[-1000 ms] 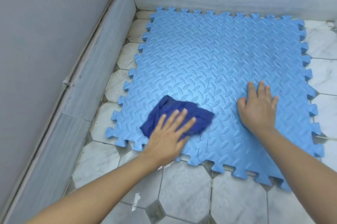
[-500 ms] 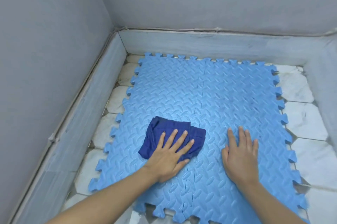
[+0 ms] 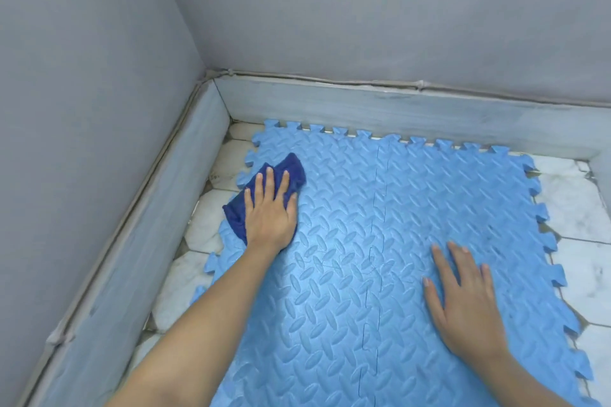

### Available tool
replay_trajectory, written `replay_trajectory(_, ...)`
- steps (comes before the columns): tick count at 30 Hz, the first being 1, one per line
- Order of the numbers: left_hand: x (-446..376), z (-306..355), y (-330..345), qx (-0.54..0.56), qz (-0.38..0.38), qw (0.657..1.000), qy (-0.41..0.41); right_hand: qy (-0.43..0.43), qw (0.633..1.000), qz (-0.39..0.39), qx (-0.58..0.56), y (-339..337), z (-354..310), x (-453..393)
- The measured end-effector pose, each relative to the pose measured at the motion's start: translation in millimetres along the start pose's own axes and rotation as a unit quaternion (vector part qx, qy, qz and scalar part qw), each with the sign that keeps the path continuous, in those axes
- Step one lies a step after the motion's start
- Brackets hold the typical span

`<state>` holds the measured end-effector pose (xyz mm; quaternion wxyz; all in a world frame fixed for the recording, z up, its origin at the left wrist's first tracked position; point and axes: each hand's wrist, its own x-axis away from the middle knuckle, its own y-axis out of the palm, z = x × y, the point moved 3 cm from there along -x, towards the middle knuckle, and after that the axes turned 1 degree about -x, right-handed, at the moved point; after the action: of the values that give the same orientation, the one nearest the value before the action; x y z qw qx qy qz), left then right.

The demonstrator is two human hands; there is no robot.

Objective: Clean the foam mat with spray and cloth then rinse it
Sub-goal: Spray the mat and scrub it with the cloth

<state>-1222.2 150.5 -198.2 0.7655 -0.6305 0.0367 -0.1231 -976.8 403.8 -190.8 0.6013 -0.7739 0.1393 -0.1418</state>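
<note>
Flat and spread, the left hand [image 3: 269, 214] presses the dark blue cloth [image 3: 264, 195] onto the foam mat [image 3: 380, 241] at its upper-left corner. Right hand [image 3: 463, 300] lies open, palm down, on the mat's lower right. White floor tiles [image 3: 575, 208] border the mat.

mat [image 3: 413, 224] on floor [image 3: 582, 208] — cloth [image 3: 291, 171] at far-left corner | left hand [image 3: 269, 211] on cloth | right hand [image 3: 469, 304] on mat, near right
</note>
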Motion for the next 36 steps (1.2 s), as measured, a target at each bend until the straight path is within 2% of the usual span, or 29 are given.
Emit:
replay_trajectory(3,-39.1,-0.9,-0.1,0.033,0.02,0.992,-0.123,0.003,1.0,-0.004,-0.009,2.9,1.3,-1.3)
replay_trajectory(4,-48.3,9.0,0.1,0.037,0.026,0.989,-0.142,0.003,1.0,0.002,-0.02,4.2,1.3,-1.9)
replay_trajectory(5,-55.6,29.5,3.3,0.032,0.027,0.992,-0.122,0.003,1.0,0.008,-0.028,4.5,3.8,-3.2)
replay_trajectory(6,-58.9,57.9,6.8,0.032,0.019,0.997,-0.064,0.004,0.999,0.011,-0.032,3.7,5.5,-4.7)
replay_trajectory(8,-44.8,121.8,16.3,0.039,-0.022,0.993,0.113,-0.004,0.999,0.006,-0.033,3.6,6.1,-5.4)
replay_trajectory(10,-13.4,171.2,29.1,0.011,-0.075,0.959,0.274,-0.005,0.999,0.01,-0.034,4.1,9.0,-3.2)
replay_trajectory(11,-5.7,179.4,33.2,-0.002,-0.088,0.945,0.316,-0.002,0.999,0.013,-0.039,3.8,9.5,-2.7)
replay_trajectory(13,-18.8,168.6,29.8,0.009,-0.088,0.94,0.328,0.0,0.999,0.021,-0.046,4.0,8.7,-2.3)
replay_trajectory(15,-46.8,137.2,19.3,0.021,-0.046,0.965,0.259,0.001,0.998,0.027,-0.056,3.1,7.6,-3.8)
replay_trajectory(18,-83.4,72.6,5.5,0.028,0.019,0.998,0.048,-0.009,0.998,0.035,-0.05,4.2,7.9,-5.2)
replay_trajectory(21,-88.2,37.0,1.7,0.041,0.044,0.991,-0.12,-0.015,0.998,0.044,-0.044,7.3,9.0,-3.6)
replay_trajectory(23,-87.3,52.1,3.9,0.037,0.044,0.989,-0.137,-0.011,0.998,0.051,-0.047,7.8,9.1,-4.2)
replay_trajectory(25,-83.0,98.6,9.2,0.037,0.029,0.998,-0.051,-0.007,0.997,0.051,-0.049,8.6,9.6,-4.9)
replay_trajectory(27,-69.2,164.0,22.2,0.04,-0.013,0.993,0.109,-0.005,0.997,0.051,-0.052,7.5,9.8,-3.9)
replay_trajectory(29,-48.5,227.4,35.9,0.025,-0.063,0.96,0.271,-0.004,0.997,0.056,-0.061,6.0,9.3,-3.4)
replay_trajectory(31,-35.3,265.0,43.4,-0.006,-0.099,0.925,0.367,-0.001,0.996,0.058,-0.071,5.8,10.5,-3.2)
replay_trajectory(33,-39.0,265.0,44.7,-0.011,-0.106,0.917,0.385,0.004,0.995,0.059,-0.078,6.1,12.7,-3.7)
replay_trajectory(36,-56.0,210.0,35.2,0.02,-0.065,0.953,0.295,-0.004,0.995,0.059,-0.078,5.8,12.3,-3.9)
